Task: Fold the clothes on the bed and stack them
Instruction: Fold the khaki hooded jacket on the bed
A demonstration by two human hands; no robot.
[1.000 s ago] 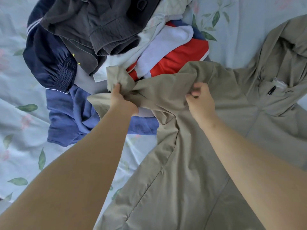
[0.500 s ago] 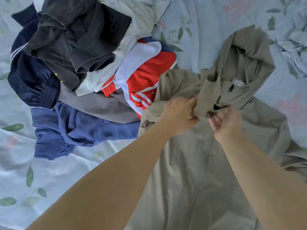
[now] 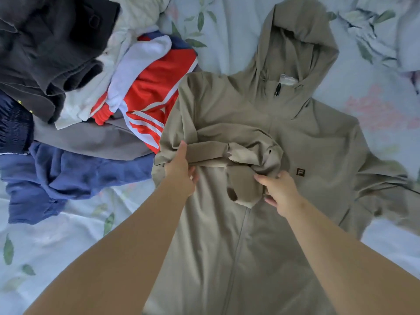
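Observation:
A khaki hooded zip jacket [image 3: 313,142] lies front up on the bed, hood pointing away from me. Its left sleeve [image 3: 229,153] is folded across the chest. My left hand [image 3: 181,171] holds that sleeve at the jacket's left edge, thumb on top. My right hand [image 3: 279,189] pinches the sleeve's cuff end near the zip line, just left of the small chest logo. The jacket's other sleeve spreads out to the right.
A heap of unfolded clothes lies at the upper left: a dark grey garment [image 3: 47,51], a red and white striped top [image 3: 150,96], a blue garment [image 3: 68,176], a navy piece [image 3: 13,128]. The pale blue leaf-print sheet [image 3: 56,242] shows around them.
Both hands carried the jacket's left sleeve from the clothes heap over onto the jacket's chest. The jacket now lies flatter and more of its hood and right side is in view.

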